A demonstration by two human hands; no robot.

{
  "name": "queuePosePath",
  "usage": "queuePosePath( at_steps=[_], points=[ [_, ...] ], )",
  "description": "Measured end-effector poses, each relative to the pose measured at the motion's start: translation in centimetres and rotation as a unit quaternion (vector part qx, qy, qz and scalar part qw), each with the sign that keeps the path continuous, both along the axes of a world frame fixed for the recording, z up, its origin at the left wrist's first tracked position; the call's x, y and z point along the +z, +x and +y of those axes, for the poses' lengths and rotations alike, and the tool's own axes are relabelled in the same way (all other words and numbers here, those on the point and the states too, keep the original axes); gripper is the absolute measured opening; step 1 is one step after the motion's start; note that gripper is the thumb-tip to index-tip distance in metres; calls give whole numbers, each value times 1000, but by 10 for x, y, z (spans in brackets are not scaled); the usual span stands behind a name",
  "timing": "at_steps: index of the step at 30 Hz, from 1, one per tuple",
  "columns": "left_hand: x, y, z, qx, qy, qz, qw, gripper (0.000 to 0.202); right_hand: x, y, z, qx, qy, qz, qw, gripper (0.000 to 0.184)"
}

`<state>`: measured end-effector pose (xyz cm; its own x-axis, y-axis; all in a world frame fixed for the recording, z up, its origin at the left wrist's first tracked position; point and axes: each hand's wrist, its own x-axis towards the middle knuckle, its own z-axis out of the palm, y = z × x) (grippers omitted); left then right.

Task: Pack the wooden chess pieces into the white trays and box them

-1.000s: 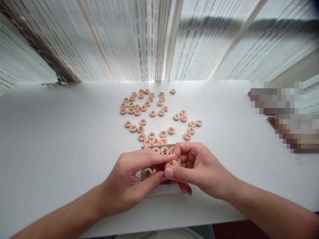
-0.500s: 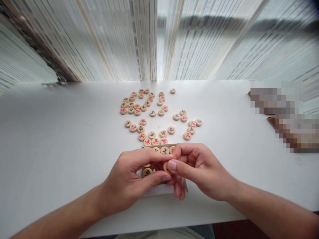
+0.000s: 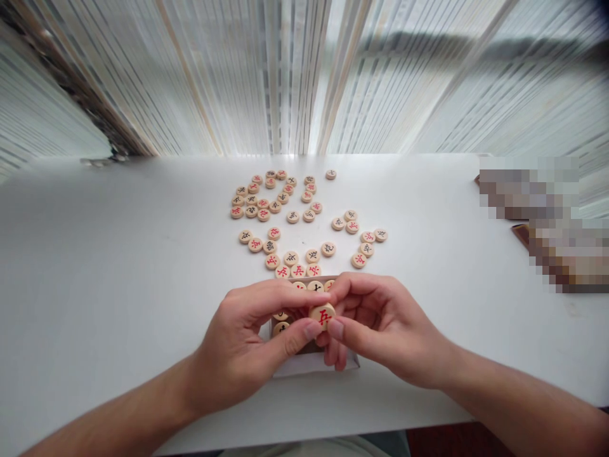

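Piece (image 3: 323, 316): thick round disc, pale wood colour, bold red character on its face, tilted toward the camera | place: lower centre of the frame, over the box (image 3: 304, 364) | left hand (image 3: 250, 336) and right hand (image 3: 390, 330): both pinching its edge with thumb and finger

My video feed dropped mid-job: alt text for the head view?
Left hand and right hand hold a round piece with a red character over an open box; loose pieces lie scattered beyond it on a white table.
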<state>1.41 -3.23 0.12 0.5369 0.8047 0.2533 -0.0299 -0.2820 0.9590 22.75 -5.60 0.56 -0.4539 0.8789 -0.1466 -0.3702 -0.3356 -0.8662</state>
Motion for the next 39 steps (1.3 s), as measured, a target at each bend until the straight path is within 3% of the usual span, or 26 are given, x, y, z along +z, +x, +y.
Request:
queuePosePath(
  at_steps=[4, 8, 11, 15, 18, 23, 26, 34, 39],
  points=[
    [-2, 0, 0, 51, 0, 7, 999, 35, -4, 2, 0, -50, 157, -102, 981, 17],
    [-3, -1, 0, 66, 28, 13, 997, 32, -6, 4, -1, -112, 332, -208, 913, 25],
    [-3, -1, -1, 84, 23, 4, 996, 35, -7, 4, -2, -142, 382, -227, 884, 34],
    [0, 1, 0, 88, -36, -8, 995, 30, -10, 4, -3, -158, 412, -232, 867, 47],
    [5, 3, 2, 88, -68, -1, 994, 25, -11, 5, -3, -155, 393, -229, 877, 43],
    [6, 3, 3, 100, -53, 17, 993, 32, -10, 5, -3, -128, 266, -160, 942, 38],
    [4, 4, 3, 104, -46, 10, 993, 36, -9, 4, -3, -121, 206, -123, 963, 36],
    [6, 4, 3, 120, -79, -18, 989, 29, -4, 3, -2, -92, 86, -67, 990, 31],
    [7, 4, 4, 103, -92, -26, 990, 26, 0, 2, 0, -89, 70, -67, 991, 27]
  ],
)
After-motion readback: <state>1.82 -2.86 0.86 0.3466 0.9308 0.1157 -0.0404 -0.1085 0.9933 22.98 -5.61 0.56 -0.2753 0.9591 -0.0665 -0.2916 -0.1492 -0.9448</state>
